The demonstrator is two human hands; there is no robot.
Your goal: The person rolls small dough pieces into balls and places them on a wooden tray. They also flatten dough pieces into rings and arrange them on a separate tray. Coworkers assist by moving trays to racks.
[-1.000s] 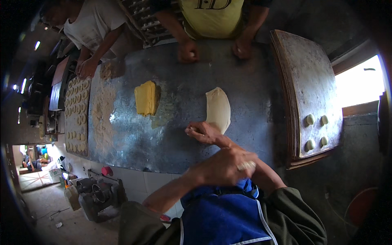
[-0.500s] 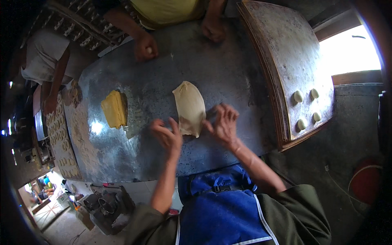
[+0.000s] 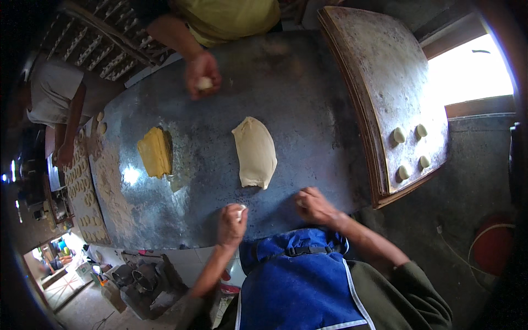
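Observation:
A pale sheet of dough [image 3: 256, 154] lies flat in the middle of the dark tabletop, longer than wide, with no hand on it. Nearer to me, my left hand [image 3: 231, 228] is closed around a small white piece of dough [image 3: 240, 212] that peeks out by the thumb. My right hand [image 3: 318, 208] is curled shut close to the table's near edge. A whitish bit shows at its fingers, too hidden for me to name. To the left of the sheet sits a yellow slab [image 3: 154, 153], perhaps fat or dough, with a greasy smear beside it.
Across the table, a person in yellow holds a dough piece [image 3: 204, 83] in one hand [image 3: 201, 69]. Stacked boards [image 3: 374, 66] on the right carry several dough balls [image 3: 399, 135]. At far left, another person reaches over a tray [image 3: 88, 214] of shaped pieces. Flour [image 3: 108, 181] coats the table's left end.
My hands have drawn back toward me from beside the dough sheet and closed. The person opposite has moved one hand inward with the dough piece; their other hand has left the table.

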